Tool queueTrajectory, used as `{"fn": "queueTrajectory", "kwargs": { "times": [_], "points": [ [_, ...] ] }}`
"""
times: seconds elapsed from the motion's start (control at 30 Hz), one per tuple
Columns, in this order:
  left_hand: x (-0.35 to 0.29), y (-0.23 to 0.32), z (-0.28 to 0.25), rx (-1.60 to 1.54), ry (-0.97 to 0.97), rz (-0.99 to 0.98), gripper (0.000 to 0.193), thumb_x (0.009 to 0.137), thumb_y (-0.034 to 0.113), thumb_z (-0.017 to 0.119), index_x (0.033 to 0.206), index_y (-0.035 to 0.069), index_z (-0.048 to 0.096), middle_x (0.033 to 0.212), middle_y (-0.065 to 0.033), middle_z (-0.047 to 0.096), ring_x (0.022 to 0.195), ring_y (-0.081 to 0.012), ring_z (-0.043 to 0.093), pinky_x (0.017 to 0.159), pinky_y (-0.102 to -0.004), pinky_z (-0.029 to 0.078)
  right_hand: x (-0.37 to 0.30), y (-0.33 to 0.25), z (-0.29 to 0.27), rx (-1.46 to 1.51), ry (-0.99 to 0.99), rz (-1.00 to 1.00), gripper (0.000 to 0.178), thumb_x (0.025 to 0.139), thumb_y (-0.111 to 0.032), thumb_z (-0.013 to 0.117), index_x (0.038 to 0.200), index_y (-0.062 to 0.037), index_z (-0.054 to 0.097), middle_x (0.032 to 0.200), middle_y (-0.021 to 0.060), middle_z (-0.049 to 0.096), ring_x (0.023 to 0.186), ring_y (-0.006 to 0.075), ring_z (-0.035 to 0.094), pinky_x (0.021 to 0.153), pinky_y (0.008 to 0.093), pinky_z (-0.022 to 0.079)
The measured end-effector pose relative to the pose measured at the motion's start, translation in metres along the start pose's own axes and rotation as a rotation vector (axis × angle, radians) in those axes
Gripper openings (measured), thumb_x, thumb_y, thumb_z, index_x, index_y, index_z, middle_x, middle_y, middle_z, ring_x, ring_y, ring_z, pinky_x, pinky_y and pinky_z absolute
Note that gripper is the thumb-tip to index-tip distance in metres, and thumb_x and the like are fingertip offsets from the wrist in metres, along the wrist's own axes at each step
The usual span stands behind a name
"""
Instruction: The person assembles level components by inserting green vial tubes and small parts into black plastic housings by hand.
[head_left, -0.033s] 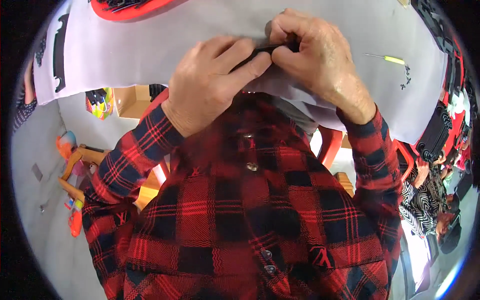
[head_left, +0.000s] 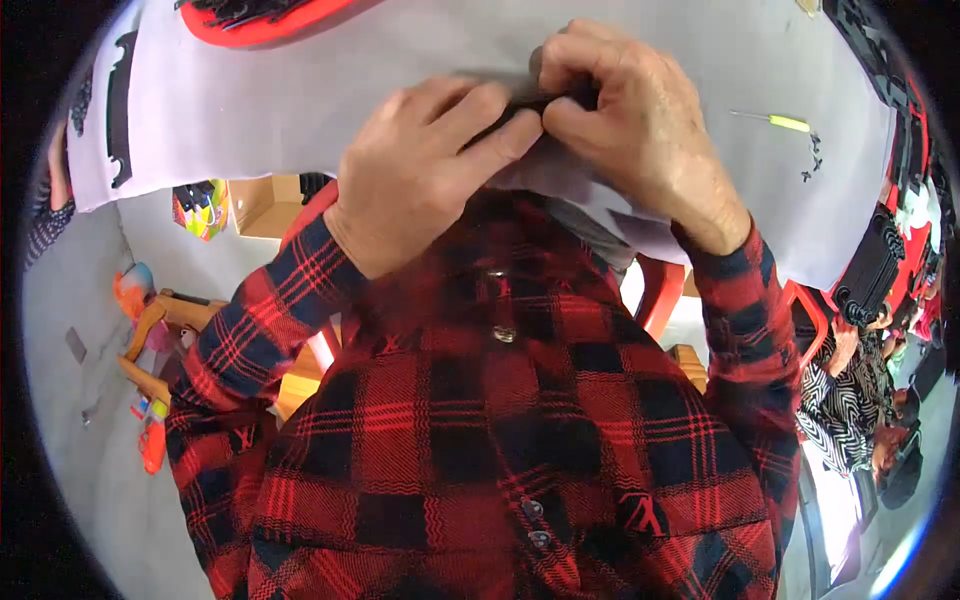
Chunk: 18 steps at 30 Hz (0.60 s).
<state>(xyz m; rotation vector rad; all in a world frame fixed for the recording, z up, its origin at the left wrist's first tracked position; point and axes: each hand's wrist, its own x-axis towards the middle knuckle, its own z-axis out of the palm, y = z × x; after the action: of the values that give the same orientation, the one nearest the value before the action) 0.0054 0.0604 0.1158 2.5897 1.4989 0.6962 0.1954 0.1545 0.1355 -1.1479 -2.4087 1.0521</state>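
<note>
Both hands meet over the near part of the white-covered table [head_left: 300, 115]. My left hand [head_left: 415, 165] is closed, its thumb and fingers pinching a small black piece [head_left: 527, 103]. My right hand [head_left: 645, 120] curls around the other end of that piece, thumb tip close to the left fingertips. Most of the piece is covered by my fingers, so its kind cannot be made out. To the right of my right hand lies a thin pointed tool with a yellow handle [head_left: 789, 123]. Several tiny black parts [head_left: 815, 155] lie beside its handle.
A red tray [head_left: 240, 37] with black parts stands at the far left. A long black notched strip [head_left: 121, 110] lies near the left table edge. Stacked black parts [head_left: 870, 265] are at the right, near another person in patterned clothing [head_left: 850, 400]. An open cardboard box [head_left: 265, 205] sits below the table.
My left hand has shifted very slightly toward me. A little less of the black piece shows between the fingers.
</note>
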Motion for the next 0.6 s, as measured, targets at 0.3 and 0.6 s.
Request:
{"fn": "queueTrajectory", "kwargs": {
  "times": [0.3, 0.6],
  "points": [
    [0.004, 0.000, -0.004, -0.018, -0.053, -0.019, 0.032, 0.074, 0.016, 0.061, 0.105, 0.015, 0.069, 0.107, -0.0011, 0.061, 0.100, -0.0205, 0.060, 0.073, -0.0332, 0.051, 0.001, -0.006, 0.002, -0.014, 0.038, 0.029, 0.007, 0.070, -0.013, 0.062, 0.075, -0.0077, 0.062, 0.078, 0.0087, 0.062, 0.079, 0.0359, 0.061, 0.066, 0.0487, 0.049],
    [0.005, -0.002, -0.005, -0.041, 0.001, 0.011, 0.036, 0.074, 0.006, 0.066, 0.108, 0.014, 0.071, 0.104, -0.0031, 0.065, 0.095, -0.0241, 0.063, 0.077, -0.0360, 0.051, -0.001, 0.008, 0.001, -0.050, 0.031, -0.049, 0.008, 0.074, -0.008, 0.061, 0.078, -0.0036, 0.056, 0.074, 0.0060, 0.053, 0.065, 0.0237, 0.052, 0.061, 0.0342, 0.042]
  ]
}}
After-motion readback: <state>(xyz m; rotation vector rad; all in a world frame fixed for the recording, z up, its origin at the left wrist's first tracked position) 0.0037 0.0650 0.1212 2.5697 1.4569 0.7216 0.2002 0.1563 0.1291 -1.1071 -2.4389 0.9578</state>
